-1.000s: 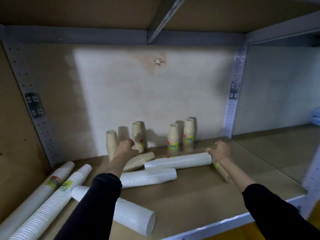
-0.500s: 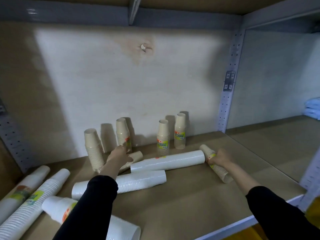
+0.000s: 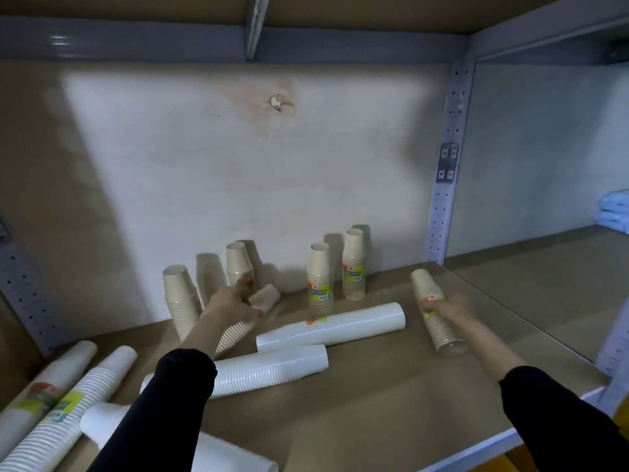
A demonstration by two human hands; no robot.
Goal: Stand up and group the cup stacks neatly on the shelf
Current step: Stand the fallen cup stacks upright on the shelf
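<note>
The standing beige stacks (image 3: 320, 267) by the far wall (image 3: 238, 165) carry yellow-green labels (image 3: 319, 294), but the writing is too blurred for me to read. The shelf (image 3: 374, 396) shows bare board at the near right. My left hand (image 3: 235, 306) grips a lying beige stack (image 3: 267, 296). My right hand (image 3: 451, 310) grips a tilted beige stack (image 3: 442, 335), just right of the long white stacks (image 3: 330, 327).

text | green-yellow label (image 3: 320, 294) on standing cup stack (image 3: 319, 260) | print too blurred to read
</note>
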